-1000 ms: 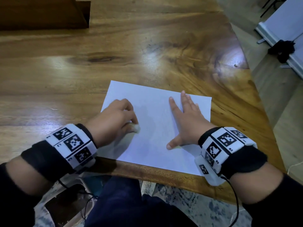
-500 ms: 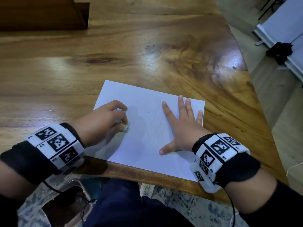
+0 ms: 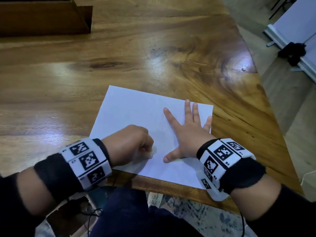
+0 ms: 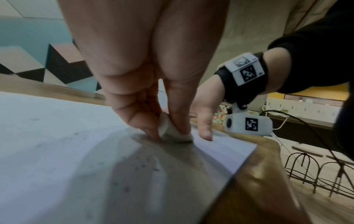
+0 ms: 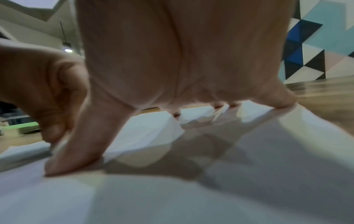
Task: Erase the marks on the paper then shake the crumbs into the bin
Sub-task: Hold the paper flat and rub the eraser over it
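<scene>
A white sheet of paper lies near the front edge of the wooden table. My left hand pinches a small white eraser and holds it down on the paper's near part. In the left wrist view the eraser sits between thumb and fingers, and grey crumbs dot the paper. My right hand lies flat with fingers spread on the sheet's right side, pressing it down. In the right wrist view its fingertips touch the paper.
A brown wooden box stands at the table's far left. The table edge runs just below the paper, with my lap under it. A white board with a black item lies on the floor at right.
My left hand has drawn the eraser back along the paper, toward the front edge of the table. My right hand stays flat on the sheet, its fingers spread wider.
</scene>
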Tool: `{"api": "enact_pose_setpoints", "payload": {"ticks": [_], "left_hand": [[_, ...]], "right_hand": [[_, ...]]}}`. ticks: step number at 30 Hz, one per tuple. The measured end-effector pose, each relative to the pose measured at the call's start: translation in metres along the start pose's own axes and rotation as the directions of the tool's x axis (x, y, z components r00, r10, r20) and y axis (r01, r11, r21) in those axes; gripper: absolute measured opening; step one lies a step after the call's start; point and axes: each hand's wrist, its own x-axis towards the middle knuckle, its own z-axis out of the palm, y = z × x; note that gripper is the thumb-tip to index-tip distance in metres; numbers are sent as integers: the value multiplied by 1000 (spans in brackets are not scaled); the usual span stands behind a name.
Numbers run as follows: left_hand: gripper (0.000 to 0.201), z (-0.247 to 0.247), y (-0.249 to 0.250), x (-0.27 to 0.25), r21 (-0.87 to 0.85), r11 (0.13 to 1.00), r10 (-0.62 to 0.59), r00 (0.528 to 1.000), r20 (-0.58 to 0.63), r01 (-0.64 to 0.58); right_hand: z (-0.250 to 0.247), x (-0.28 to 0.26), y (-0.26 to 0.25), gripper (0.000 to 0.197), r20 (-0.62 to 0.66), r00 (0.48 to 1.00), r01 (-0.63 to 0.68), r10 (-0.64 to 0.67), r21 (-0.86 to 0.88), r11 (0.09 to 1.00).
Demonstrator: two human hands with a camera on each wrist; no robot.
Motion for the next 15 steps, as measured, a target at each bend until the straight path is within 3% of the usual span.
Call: {"api": "enact_pose_setpoints", "payload": {"ticks": [2, 5, 7, 10, 12, 13, 15], "left_hand": [[7, -10, -3, 12, 12, 999, -36, 999, -15, 36], [7, -24, -8, 45, 15, 995, -90, 967, -238, 96], [2, -23, -9, 52, 7, 996, -88, 959, -270, 93], [13, -10, -8, 25, 32, 999, -23, 997, -80, 26], [5, -2, -2, 3, 47, 999, 12, 995, 97, -17], [2, -1, -1, -2, 25, 1000, 16, 991, 133, -19], [8, -8, -1, 9, 40, 999, -8, 996, 86, 4]], "right_hand": [[0, 0, 0, 139, -2, 1000, 1, -1, -5, 1000], [0, -1, -1, 139, 1, 1000, -6, 6, -10, 1000], [-1, -1, -1, 139, 5, 1000, -7, 7, -12, 1000], [0, 0, 0, 140, 6, 1000, -4, 4, -6, 1000], [0, 0, 0, 140, 6, 1000, -4, 4, -4, 1000], [0, 0, 0, 140, 6, 1000, -4, 4, -5, 1000], [0, 0, 0, 140, 5, 1000, -4, 4, -12, 1000]]}}
